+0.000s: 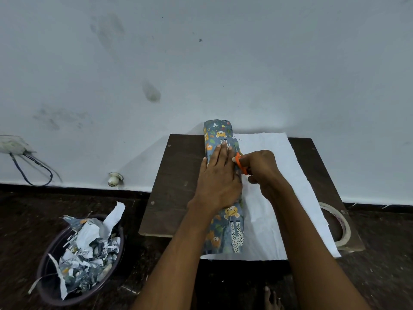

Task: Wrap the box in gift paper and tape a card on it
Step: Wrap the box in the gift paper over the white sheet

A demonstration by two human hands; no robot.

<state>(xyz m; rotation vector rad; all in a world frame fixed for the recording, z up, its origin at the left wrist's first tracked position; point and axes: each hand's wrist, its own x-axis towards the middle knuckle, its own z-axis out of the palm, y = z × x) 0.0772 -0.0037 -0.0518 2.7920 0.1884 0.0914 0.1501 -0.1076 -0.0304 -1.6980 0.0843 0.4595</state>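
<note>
Left hand flattens animal-print gift paper; right hand grips orange scissors.

We see a dim, cool, even light with no glare, soft shadows spreading left of the table onto the wall, wide-angle bending that curves the skirting at the edges, and slight blur on the forearms and dark floor near the bottom

Single head view, looking forward-down, close over small table.
</note>
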